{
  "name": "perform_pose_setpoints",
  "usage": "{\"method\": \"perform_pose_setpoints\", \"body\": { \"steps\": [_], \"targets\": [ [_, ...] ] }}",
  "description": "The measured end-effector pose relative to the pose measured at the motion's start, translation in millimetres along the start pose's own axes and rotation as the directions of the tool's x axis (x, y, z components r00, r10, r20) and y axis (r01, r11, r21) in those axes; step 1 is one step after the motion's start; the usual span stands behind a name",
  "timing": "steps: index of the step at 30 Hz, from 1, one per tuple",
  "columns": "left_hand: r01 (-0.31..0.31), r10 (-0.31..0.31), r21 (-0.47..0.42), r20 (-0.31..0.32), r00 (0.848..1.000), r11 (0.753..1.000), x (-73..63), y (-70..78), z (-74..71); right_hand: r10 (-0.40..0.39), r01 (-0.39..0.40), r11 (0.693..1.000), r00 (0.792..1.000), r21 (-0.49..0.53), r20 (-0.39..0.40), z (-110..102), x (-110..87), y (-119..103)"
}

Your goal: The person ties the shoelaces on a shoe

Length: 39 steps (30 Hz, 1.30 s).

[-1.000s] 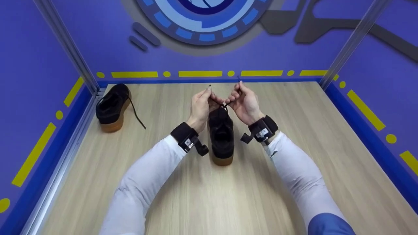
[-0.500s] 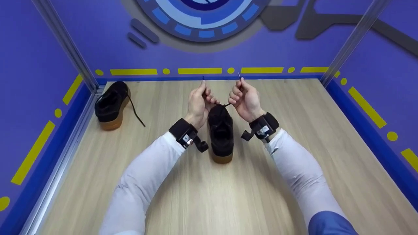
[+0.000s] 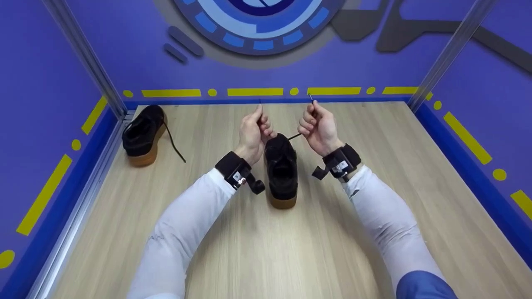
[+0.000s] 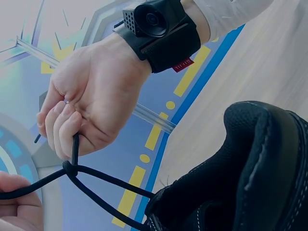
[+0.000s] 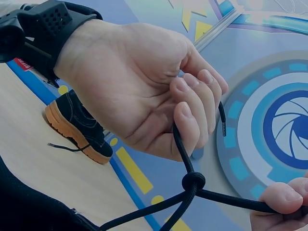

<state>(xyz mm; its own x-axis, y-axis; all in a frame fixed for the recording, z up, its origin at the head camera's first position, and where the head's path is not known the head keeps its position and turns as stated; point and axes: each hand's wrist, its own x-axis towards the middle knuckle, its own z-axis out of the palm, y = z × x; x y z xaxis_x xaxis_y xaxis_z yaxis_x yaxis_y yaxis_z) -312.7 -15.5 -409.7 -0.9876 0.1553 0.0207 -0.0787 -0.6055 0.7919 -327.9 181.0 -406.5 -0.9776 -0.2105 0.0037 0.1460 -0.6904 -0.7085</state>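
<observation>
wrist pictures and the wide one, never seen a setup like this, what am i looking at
There is no robot here: a person works with two bare hands, the left hand and the right hand, and wears a black wrist camera on each arm.

The widest picture is taken from the head, looking forward and down. The two tilted close-ups come from the wrists; each looks across, so the left wrist view mostly shows the right hand, and the right wrist view the left.

On the wood-grain table sit the central shoe, between the wrists, and the other shoe, at the back left; both are black with tan soles. Each hand holds one end of the central shoe's lace, with a knot between the hands.
</observation>
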Motion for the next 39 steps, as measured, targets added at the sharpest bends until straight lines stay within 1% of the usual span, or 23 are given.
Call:
{"method": "perform_pose_setpoints", "body": {
  "steps": [5, 12, 17, 21, 28, 33, 39],
  "targets": [
    [-0.002, 0.002, 0.012, -0.001, 1.000, 1.000, 0.5, -0.1, -3.4, -0.003, 0.003, 1.000, 1.000, 0.015, 0.004, -3.2, -0.3, -1.6],
    [0.002, -0.001, 0.024, -0.025, 1.000, 1.000, 1.4, 2.9, -10.6, -0.009, 0.009, 1.000, 1.000, 0.024, -0.004, -8.7, -0.9, -2.8],
    [0.009, -0.008, 0.029, -0.029, 1.000, 1.000, 1.4, 4.1, -15.1, -0.010, 0.011, 1.000, 0.999, 0.019, -0.031, -12.2, -2.2, -5.1],
    [0.017, -0.016, 0.028, -0.038, 0.999, 0.999, 1.1, 3.2, -19.9, 0.002, -0.001, 0.999, 0.999, 0.040, -0.040, -15.1, -3.2, -7.4],
    [0.027, -0.025, 0.032, -0.077, 0.997, 0.999, 0.7, 0.8, -31.6, -0.009, 0.012, 0.999, 0.998, 0.050, -0.055, -23.7, -5.3, -9.1],
    [0.018, -0.016, 0.036, -0.054, 0.998, 0.999, -0.1, 0.6, -37.1, -0.012, 0.015, 0.998, 0.999, 0.062, -0.045, -27.7, -7.2, -8.6],
    [0.005, -0.004, 0.040, -0.029, 1.000, 0.999, -1.0, 0.3, -40.4, -0.004, 0.007, 0.999, 0.998, 0.051, -0.055, -29.1, -9.0, -7.1]
  ]
}}
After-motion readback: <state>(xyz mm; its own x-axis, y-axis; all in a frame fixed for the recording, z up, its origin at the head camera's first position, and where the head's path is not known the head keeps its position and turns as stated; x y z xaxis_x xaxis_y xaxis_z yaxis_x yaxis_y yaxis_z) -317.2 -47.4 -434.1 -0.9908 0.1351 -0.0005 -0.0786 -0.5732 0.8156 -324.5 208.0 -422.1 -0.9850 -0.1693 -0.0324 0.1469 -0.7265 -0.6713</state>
